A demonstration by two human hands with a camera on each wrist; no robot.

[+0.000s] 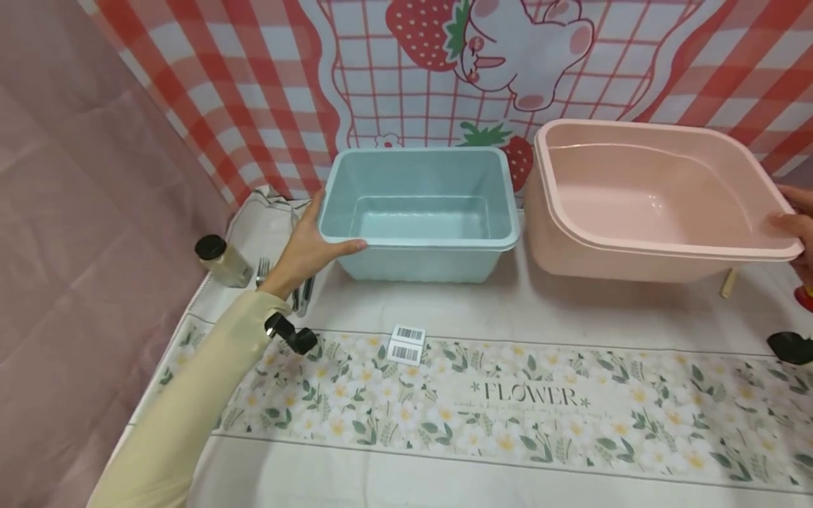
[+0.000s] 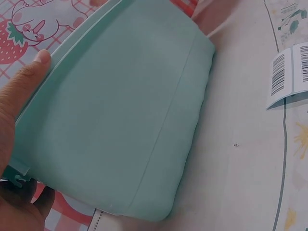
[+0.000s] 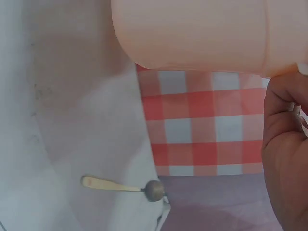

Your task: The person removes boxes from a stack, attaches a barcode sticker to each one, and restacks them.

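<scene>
My left hand [image 1: 310, 248] grips the left end of a light blue plastic basin [image 1: 419, 264], its thumb over the front rim. In the left wrist view, the thumb [image 2: 29, 79] lies along the rim and other fingers show below it. At the right, my right hand [image 1: 799, 224] holds the right rim of a larger pink plastic basin [image 1: 610, 261], which is raised and tilted off the table. The right wrist view shows curled fingers [image 3: 286, 103] at the pink rim; part of that hand is cut off. Both basins look empty inside.
A black-lidded jar [image 1: 225, 262], a fork [image 1: 263, 268] and other cutlery [image 1: 305, 295] lie near my left forearm. Barcode labels [image 1: 406, 344] sit on the floral runner [image 1: 533, 416]. A cream-handled spoon [image 3: 108, 184] lies below the pink basin. Checked cloth [image 1: 267, 85] hangs behind.
</scene>
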